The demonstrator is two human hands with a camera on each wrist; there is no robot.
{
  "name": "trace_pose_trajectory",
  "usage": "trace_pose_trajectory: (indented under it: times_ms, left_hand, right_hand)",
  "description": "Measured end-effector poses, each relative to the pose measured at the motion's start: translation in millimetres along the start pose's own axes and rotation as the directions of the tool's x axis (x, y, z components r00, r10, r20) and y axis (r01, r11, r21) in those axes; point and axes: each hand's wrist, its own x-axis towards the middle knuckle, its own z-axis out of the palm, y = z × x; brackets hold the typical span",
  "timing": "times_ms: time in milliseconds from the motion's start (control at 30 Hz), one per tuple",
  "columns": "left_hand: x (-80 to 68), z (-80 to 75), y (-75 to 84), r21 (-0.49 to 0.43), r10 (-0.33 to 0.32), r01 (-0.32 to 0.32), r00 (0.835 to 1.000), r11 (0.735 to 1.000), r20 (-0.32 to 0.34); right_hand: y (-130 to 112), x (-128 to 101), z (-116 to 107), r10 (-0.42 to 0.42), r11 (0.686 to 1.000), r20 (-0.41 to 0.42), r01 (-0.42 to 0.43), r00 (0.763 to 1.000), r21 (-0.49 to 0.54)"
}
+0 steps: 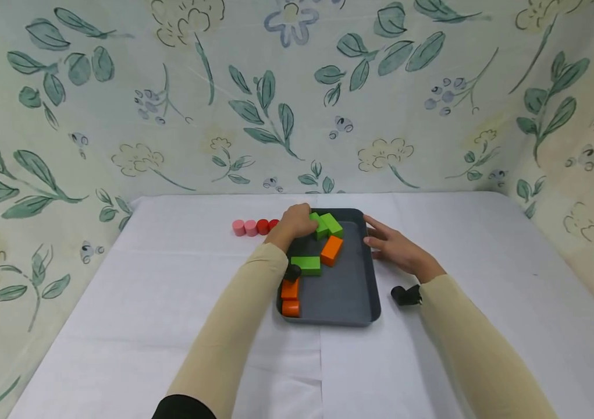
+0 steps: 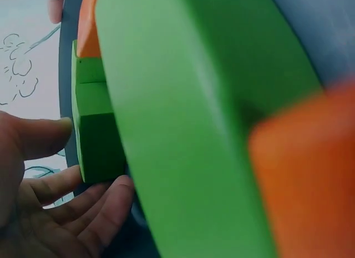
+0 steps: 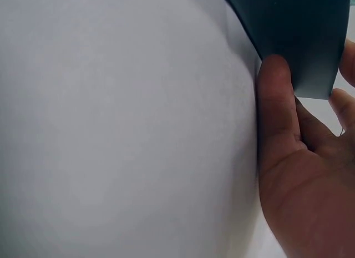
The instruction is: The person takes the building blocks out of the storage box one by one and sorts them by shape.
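A dark grey tray (image 1: 373, 291) lies on the white table. My left hand (image 1: 303, 223) reaches over its far left corner and grips a green block (image 1: 322, 228), thumb and fingers on either side. The left wrist view shows my left hand (image 2: 91, 153) against that green block (image 2: 97, 141), with a larger green block (image 2: 194, 130) and an orange block (image 2: 310, 180) close to the lens. A second green block (image 1: 333, 224) sits beside it. My right hand (image 1: 375, 238) rests with straight fingers against the tray's right wall. In the right wrist view my right hand (image 3: 305, 111) has its thumb (image 3: 274, 102) on the tray wall (image 3: 294, 36).
In the tray lie an orange block (image 1: 331, 250), another green block (image 1: 306, 265) and two orange blocks (image 1: 290, 289) at the near left. Pink and red cylinders (image 1: 251, 227) stand in a row left of the tray. Floral curtains surround the table.
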Motion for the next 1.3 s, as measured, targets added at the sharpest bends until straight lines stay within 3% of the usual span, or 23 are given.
trace_pose_trajectory:
  times_ms: [200,367,733,1033,1300]
  left_hand:
    - [-0.2,2.4,1.5,-0.059,-0.034,0.035,0.999,0.998,0.01]
    - [0.8,1.2,-0.8,-0.046,-0.039,0.041,0.998,0.998,0.051]
    - [1.2,-5.3,-3.3,-0.035,0.038,-0.033,0.988,0.999,0.152]
    - [-1.8,-6.1,-2.5,-0.013,0.062,-0.061,0.983,0.998,0.174]
    - [-3.3,-3.8,-5.9,-0.1,0.054,-0.034,0.976,0.994,0.212]
  right_hand:
    - [-1.0,-0.2,0.2,-0.004,1.0,-0.003,0.004,1.0,-0.009]
    - [-1.7,0.2,1.6,-0.002,1.0,0.008,0.002,1.0,0.001]
    - [-1.6,-1.4,2.3,0.003,1.0,-0.005,-0.003,1.0,-0.007]
    - [-2.1,-2.4,2.2,0.001,1.0,-0.002,-0.001,1.0,-0.008]
    - [-1.7,-1.6,0.3,-0.004,1.0,0.001,0.004,1.0,-0.007]
